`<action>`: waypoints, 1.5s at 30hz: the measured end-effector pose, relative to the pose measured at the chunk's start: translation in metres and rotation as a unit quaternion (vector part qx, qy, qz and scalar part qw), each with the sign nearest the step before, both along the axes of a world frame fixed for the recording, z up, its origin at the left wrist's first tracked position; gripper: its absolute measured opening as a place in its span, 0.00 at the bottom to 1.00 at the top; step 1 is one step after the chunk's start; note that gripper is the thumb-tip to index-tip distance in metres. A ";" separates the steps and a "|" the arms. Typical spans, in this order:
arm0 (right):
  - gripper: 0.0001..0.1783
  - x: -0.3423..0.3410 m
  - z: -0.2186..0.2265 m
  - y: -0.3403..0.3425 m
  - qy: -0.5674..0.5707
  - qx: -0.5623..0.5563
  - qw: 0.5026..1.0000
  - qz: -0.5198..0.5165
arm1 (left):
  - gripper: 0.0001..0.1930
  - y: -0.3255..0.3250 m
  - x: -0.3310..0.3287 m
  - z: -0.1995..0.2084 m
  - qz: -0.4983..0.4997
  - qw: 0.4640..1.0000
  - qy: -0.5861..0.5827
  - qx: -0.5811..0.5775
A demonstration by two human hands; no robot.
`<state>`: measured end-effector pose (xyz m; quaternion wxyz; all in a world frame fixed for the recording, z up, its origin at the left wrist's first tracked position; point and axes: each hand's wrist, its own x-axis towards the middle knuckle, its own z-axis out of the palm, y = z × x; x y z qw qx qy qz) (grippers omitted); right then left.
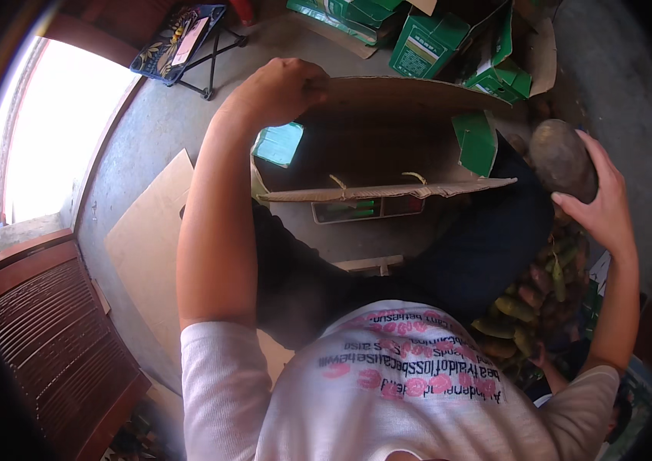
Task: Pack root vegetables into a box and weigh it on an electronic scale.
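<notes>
An open cardboard box (387, 96) stands in front of me, its inside dark brown with green panels at both ends. My left hand (284, 88) is closed over the far left edge of this box, fingers curled down on the rim. At the right, my right hand (599, 196) grips a large, oval, brownish-grey fruit or tuber (560, 157) from its right side. This piece is held apart from the box, over a pile of green, yellow and reddish oblong produce (533, 296). Whether anything lies on the box's shadowed bottom, I cannot tell.
A scale with a lit green display (347, 210) shows beneath the box's near edge. Several green cartons (426, 42) stand beyond. A folding stool (180, 42) is at the far left, flat cardboard (153, 238) nearer. Another person's hand (547, 365) reaches by the pile.
</notes>
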<state>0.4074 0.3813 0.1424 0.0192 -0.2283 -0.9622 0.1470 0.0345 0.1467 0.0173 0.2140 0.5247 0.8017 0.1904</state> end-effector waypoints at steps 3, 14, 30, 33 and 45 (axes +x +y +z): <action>0.40 -0.099 -0.040 -0.021 -0.086 -0.048 0.983 0.155 | 0.13 0.000 0.006 0.002 0.005 0.998 0.040 -0.046; 0.35 -0.273 -0.326 -0.124 -0.364 -0.076 0.857 0.356 | 0.10 -0.008 0.000 -0.008 0.014 0.999 0.007 -0.048; 0.33 -0.258 -0.326 -0.112 -0.311 -0.170 0.851 0.389 | 0.11 -0.009 0.008 0.003 0.010 1.000 -0.015 -0.024; 0.30 -0.247 -0.228 -0.095 -0.223 -0.204 0.858 0.415 | 0.16 -0.017 0.008 0.006 0.003 0.999 -0.034 -0.022; 0.30 0.093 -0.061 0.042 0.338 -0.192 0.890 -0.238 | 0.22 -0.028 -0.012 0.014 0.091 0.984 -0.033 0.151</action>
